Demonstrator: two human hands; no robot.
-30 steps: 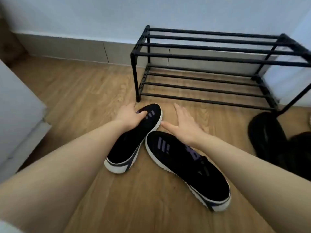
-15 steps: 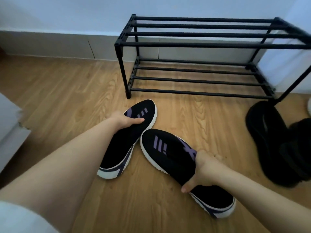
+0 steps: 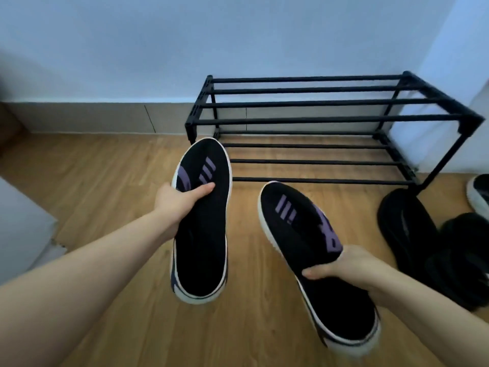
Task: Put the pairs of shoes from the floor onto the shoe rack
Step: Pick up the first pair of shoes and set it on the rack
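hands grip one black shoe each, left hand (image 3: 176, 198) on left shoe (image 3: 202, 221), right hand (image 3: 349, 266) on right shoe (image 3: 312, 250), toes aimed far toward the empty rack (image 3: 330, 120), likely for placing as a pair.

A black shoe (image 3: 202, 223) with purple stripes and a white sole is gripped at its side by the left hand (image 3: 174, 201), toe pointed away. Its mate (image 3: 315, 258) is clasped at mid-length by the right hand (image 3: 352, 266). Beyond both hands the black barred rack (image 3: 330, 120) is seen, both tiers bare.
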